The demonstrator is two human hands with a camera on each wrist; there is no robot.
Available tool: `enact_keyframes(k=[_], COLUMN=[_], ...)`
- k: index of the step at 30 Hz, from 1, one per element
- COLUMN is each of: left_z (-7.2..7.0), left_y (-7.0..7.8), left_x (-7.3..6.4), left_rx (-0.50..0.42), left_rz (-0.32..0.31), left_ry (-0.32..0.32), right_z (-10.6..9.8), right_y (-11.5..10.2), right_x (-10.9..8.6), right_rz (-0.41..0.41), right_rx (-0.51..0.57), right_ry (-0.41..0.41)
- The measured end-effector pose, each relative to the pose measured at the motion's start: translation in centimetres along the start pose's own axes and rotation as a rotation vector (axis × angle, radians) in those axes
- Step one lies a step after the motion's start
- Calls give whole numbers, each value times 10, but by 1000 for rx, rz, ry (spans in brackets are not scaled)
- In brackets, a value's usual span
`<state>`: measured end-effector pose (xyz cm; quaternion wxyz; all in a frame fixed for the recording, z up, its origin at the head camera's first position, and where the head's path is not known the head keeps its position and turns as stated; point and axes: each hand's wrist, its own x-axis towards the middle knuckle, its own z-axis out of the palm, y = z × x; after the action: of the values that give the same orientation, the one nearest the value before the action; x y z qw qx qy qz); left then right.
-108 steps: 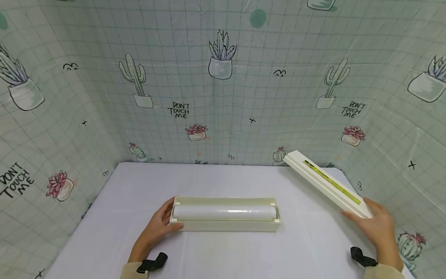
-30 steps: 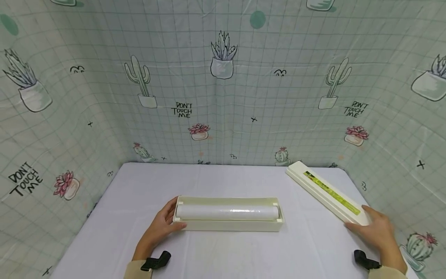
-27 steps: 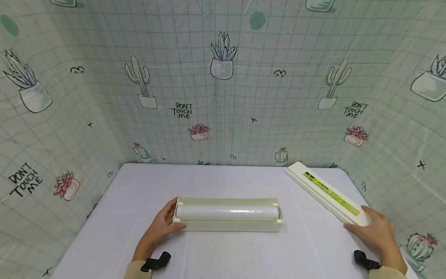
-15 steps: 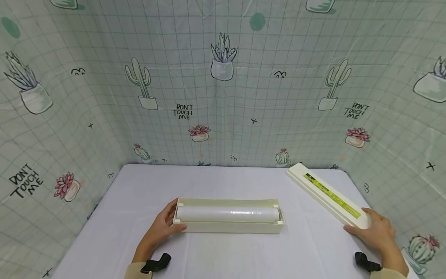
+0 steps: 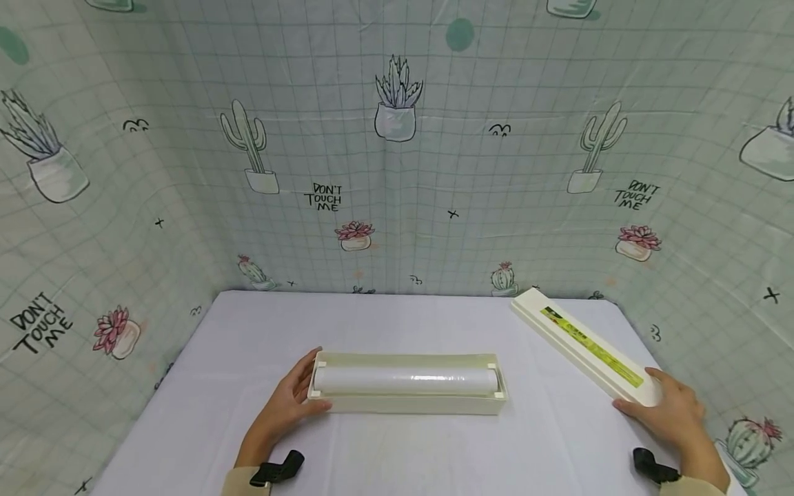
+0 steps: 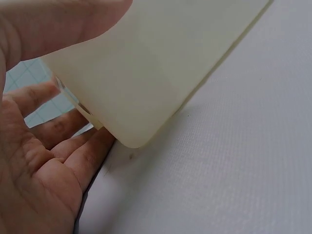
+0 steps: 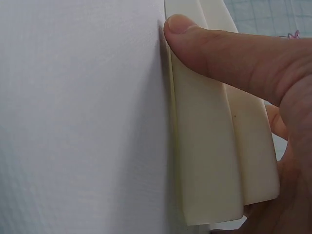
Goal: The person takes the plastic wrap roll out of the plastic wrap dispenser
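Note:
A cream plastic cling film box [image 5: 409,405] lies lengthwise on the table, its top uncovered. Inside it rests a shiny white roll of cling film [image 5: 384,379]. My left hand [image 5: 287,405] holds the box's left end, thumb on the front wall; in the left wrist view the fingers [image 6: 73,131] reach round the end. To the right, the long lid [image 5: 558,337], with a yellow-green label [image 5: 592,346], lies slantwise on the table. My right hand [image 5: 666,410] grips its near end between thumb [image 7: 204,51] and fingers.
A white cloth covers the table [image 5: 397,455]. Behind and on both sides hangs a pale green gridded curtain [image 5: 422,172] printed with cacti and succulents. Black straps with camera mounts [image 5: 278,470] sit on both wrists.
Since the oldest frame the right hand has lowered the lid, once raised and tilted, onto the table at the right. Over the last second both hands have stayed almost still.

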<state>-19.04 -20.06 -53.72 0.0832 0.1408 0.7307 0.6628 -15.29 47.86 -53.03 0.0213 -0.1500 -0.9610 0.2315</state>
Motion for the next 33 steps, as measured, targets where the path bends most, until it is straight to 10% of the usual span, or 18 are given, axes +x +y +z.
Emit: enact_keyframes(k=[15, 33], left_z=[-5, -1], left_y=[-3, 2], left_x=[-2, -4], left_rx=[2, -33], left_rz=[166, 73], left_ry=[-66, -57], right_z=[-17, -17], right_y=[-20, -57], right_x=[6, 4], right_rz=[69, 10], right_rx=[-4, 9], right_ry=[-49, -9])
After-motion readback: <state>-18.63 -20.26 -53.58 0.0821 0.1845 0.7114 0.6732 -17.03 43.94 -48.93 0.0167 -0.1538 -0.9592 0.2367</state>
